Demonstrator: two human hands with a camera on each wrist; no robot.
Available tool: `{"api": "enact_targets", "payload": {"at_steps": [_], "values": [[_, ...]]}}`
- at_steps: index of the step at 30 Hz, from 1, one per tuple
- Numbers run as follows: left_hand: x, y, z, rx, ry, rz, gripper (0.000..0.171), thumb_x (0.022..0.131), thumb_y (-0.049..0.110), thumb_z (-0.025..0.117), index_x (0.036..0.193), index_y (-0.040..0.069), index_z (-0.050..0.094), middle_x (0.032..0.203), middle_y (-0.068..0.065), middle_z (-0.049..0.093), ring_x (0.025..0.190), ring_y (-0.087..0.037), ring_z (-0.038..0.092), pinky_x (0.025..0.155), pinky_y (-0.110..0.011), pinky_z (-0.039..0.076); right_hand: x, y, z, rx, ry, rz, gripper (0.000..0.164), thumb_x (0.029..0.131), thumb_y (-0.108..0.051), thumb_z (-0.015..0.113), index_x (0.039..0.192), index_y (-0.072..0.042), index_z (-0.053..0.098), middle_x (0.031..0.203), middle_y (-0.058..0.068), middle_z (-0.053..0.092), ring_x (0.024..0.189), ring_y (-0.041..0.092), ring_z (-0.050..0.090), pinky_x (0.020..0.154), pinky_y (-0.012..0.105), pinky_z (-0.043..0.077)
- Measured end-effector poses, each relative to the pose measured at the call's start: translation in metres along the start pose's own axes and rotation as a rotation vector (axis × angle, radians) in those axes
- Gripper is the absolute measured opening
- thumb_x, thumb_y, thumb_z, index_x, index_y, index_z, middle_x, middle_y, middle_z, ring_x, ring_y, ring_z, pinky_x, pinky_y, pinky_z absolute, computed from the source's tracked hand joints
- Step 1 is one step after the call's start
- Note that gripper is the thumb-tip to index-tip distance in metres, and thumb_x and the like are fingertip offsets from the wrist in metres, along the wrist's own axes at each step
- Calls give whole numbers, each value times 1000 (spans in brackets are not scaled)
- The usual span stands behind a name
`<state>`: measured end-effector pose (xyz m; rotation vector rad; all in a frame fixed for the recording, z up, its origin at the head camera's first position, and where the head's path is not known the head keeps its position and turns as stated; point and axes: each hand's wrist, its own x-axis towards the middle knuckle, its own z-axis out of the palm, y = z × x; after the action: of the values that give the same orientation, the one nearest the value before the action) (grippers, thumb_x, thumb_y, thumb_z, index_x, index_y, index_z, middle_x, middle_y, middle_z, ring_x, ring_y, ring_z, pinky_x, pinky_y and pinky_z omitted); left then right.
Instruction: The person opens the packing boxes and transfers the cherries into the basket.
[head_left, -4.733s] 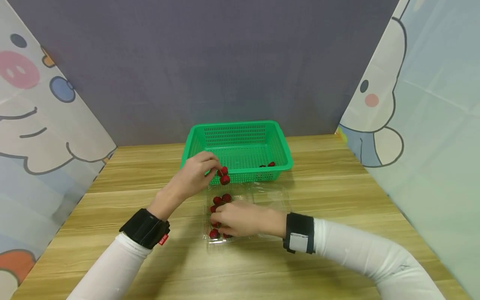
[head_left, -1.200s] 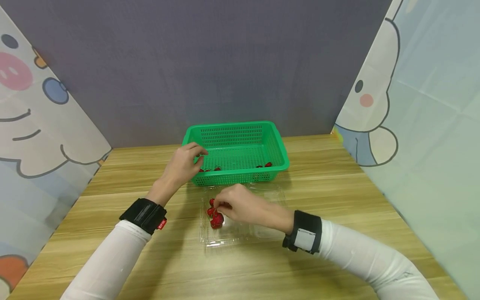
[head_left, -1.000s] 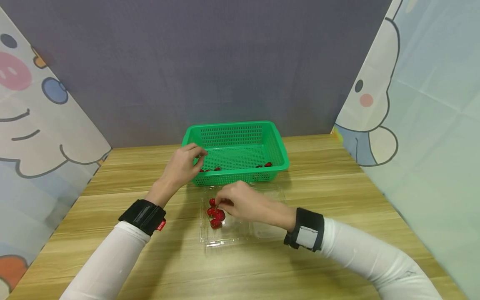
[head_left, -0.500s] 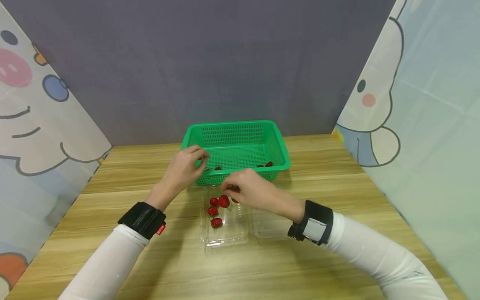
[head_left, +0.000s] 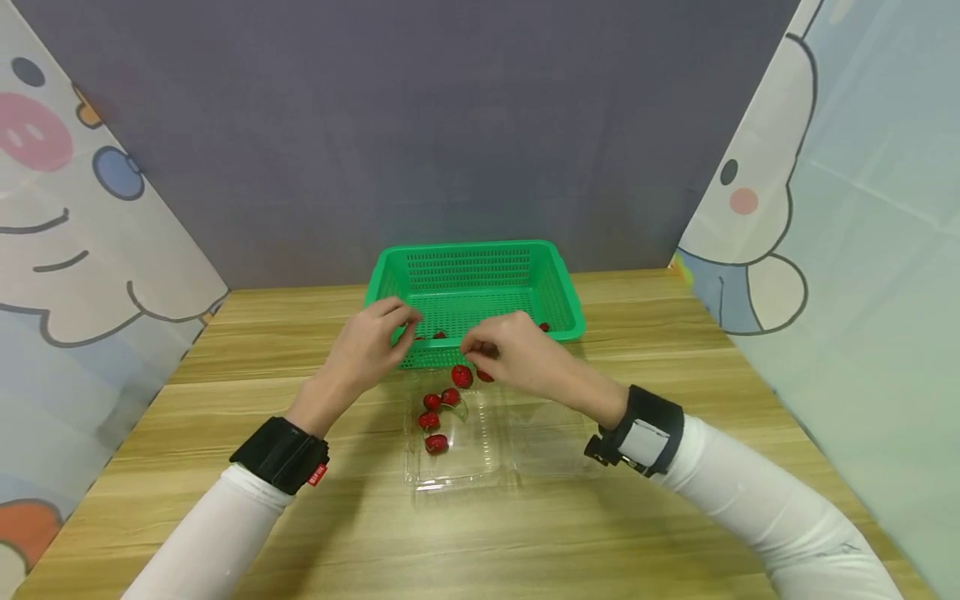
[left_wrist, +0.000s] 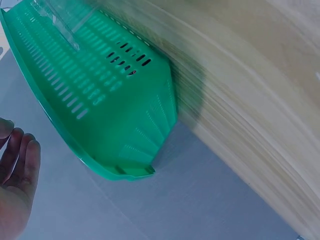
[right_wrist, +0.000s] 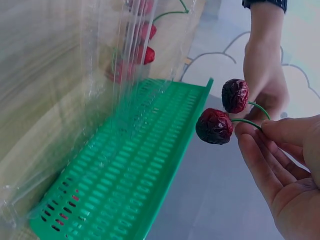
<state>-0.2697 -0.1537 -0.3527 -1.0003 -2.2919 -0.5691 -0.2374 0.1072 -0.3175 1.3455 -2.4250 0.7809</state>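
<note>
My right hand [head_left: 521, 357] pinches the green stems of a pair of cherries [head_left: 462, 377] between thumb and fingers. In the right wrist view the two cherries [right_wrist: 214, 126] look dark red and wrinkled. They hang in front of the green basket's near wall. My left hand [head_left: 366, 346] is held over the basket's left front corner, its fingers loosely curved with nothing between them. Several other cherries [head_left: 437, 443] lie in the left half of a clear plastic box [head_left: 453, 483], some with stems. The green slotted basket [head_left: 480, 247] stands behind the box.
Inside the basket, a few cherries [head_left: 439, 336] lie along the near wall, partly hidden by it. The box's clear lid [head_left: 555, 442] lies opened out to the right on the wooden table [head_left: 660, 367]. A grey panel [head_left: 465, 125] rises behind the basket.
My right hand has lifted a cherry pair from the box and moved it away from me toward the basket. Earlier, my left hand let its own pair go into the basket; it now stays nearly still.
</note>
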Motion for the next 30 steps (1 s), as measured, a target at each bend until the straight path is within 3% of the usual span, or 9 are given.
{"api": "enact_targets", "payload": {"at_steps": [23, 30], "values": [[-11, 24, 11, -103, -40, 141, 9, 88, -5, 75, 94, 2, 73, 92, -5, 68, 85, -22, 68, 76, -35, 59, -2, 27, -28, -41, 108, 108, 5, 91, 0, 75, 93, -3, 78, 87, 6, 75, 74, 14, 70, 67, 29, 58], [-16, 28, 17, -184, -126, 161, 13, 88, -6, 73, 96, 4, 73, 94, -4, 67, 85, -19, 67, 75, -31, 58, -2, 35, -34, -34, 129, 152, 5, 91, 2, 75, 94, -1, 78, 86, 8, 75, 75, 16, 71, 68, 32, 60]]}}
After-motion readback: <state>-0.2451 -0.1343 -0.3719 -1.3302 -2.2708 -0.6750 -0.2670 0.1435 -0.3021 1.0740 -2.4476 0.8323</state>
